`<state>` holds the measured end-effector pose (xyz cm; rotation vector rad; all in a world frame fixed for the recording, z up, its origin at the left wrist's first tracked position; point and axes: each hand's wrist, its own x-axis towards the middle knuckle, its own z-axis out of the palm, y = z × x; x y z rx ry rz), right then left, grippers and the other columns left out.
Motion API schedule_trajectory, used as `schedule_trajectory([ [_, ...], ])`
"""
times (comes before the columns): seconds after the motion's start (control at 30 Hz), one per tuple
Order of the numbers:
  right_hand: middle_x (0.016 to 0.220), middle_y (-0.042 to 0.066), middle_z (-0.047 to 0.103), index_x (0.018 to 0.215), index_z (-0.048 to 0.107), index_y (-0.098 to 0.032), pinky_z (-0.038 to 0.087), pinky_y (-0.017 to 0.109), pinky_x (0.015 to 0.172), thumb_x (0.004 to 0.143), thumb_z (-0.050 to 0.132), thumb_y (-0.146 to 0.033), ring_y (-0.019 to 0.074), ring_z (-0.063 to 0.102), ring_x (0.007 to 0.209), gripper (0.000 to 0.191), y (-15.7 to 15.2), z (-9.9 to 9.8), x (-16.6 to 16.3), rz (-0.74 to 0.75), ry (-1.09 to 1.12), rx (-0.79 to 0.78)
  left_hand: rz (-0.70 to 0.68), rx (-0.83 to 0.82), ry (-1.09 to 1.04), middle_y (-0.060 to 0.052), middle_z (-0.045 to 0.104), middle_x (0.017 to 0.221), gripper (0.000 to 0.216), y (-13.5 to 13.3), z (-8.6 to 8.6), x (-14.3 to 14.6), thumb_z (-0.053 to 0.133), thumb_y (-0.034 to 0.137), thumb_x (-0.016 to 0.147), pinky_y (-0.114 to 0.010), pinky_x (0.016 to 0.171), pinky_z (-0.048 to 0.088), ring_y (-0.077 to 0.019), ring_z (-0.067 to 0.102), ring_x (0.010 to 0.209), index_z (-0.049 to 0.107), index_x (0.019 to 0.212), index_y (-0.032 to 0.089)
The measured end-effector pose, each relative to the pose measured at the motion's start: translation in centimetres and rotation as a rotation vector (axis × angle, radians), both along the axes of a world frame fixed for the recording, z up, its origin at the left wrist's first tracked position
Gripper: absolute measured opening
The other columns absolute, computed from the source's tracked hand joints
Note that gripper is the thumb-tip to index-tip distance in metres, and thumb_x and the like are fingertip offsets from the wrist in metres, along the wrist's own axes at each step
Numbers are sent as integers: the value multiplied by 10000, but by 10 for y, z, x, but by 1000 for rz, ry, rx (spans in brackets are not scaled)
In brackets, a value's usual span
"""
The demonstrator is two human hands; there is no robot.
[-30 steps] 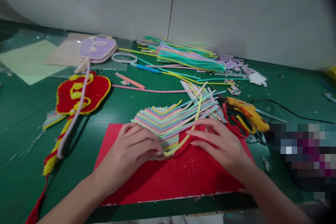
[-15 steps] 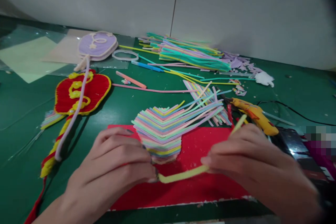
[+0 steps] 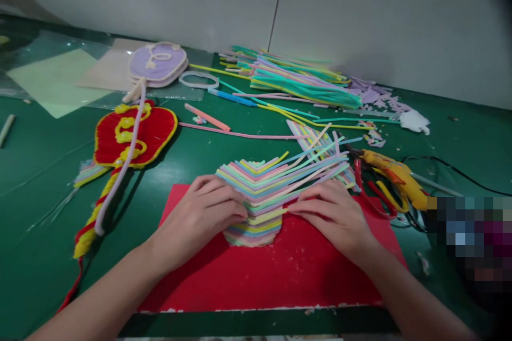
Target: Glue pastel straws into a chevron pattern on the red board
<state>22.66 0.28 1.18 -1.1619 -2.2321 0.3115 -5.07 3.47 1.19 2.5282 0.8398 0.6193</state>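
Observation:
A striped chevron piece [image 3: 256, 186] of pastel pipe cleaners lies on a red board [image 3: 320, 272], with long loose ends running to the upper right. A bent pale yellow pipe cleaner [image 3: 269, 217] lies across its lower part. My left hand [image 3: 214, 203] presses closed fingers on the left edge of the piece, at the yellow pipe cleaner's left side; its fingertips are partly hidden. My right hand [image 3: 334, 216] pinches the same pipe cleaner just right of the piece.
Behind lie a bundle of pipe cleaners [image 3: 304, 82], a blue pen [image 3: 232, 97] and purple scraps [image 3: 372, 90]. A yellow glue gun [image 3: 396, 176] and red-handled pliers [image 3: 358, 176] are at right. At left are a red-and-yellow fan [image 3: 136, 136] and a purple fan [image 3: 158, 64].
Both hands have moved away from me, bringing the yellow pipe cleaner from above the red board onto the lower part of the striped piece. The view has shifted slightly.

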Motion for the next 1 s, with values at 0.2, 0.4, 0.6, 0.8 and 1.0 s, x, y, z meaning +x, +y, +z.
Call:
schedule_trajectory([
  [0.2, 894, 19, 683, 963, 725, -261, 367, 323, 738, 914, 534, -159, 152, 550, 811, 222, -1, -3, 2, 3, -57, 17, 21, 3, -2, 21, 694, 949, 285, 0, 1, 2, 396, 303, 999, -323, 878, 298, -135, 587, 906, 637, 867, 229],
  [0.4, 927, 22, 694, 980, 724, -263, 356, 336, 745, 922, 485, -128, 155, 546, 817, 281, -3, -3, 2, -26, -80, 16, 19, 14, 39, 30, 686, 969, 213, -2, 1, 2, 439, 251, 984, -317, 869, 303, -131, 582, 910, 630, 891, 239],
  [0.6, 927, 25, 693, 995, 718, -264, 350, 338, 739, 917, 492, -112, 159, 545, 816, 284, -3, -3, 2, -28, -88, 34, 17, 26, 30, 24, 688, 973, 185, -3, 2, 3, 453, 203, 974, -310, 855, 307, -133, 580, 910, 616, 890, 229],
  [0.8, 912, 25, 692, 979, 721, -254, 354, 333, 734, 912, 512, -116, 156, 539, 808, 259, -2, -3, 1, -31, -76, 46, 16, 25, 36, 16, 686, 1017, 185, -2, 0, 4, 435, 209, 982, -307, 856, 309, -132, 573, 921, 616, 1008, 242],
  [1.0, 904, 22, 696, 967, 729, -243, 355, 329, 736, 902, 527, -114, 151, 539, 805, 248, -2, -3, 0, -31, -62, 44, 30, 11, 31, 14, 677, 1012, 175, -1, -1, 2, 487, 190, 956, -312, 850, 322, -146, 562, 917, 650, 963, 255],
])
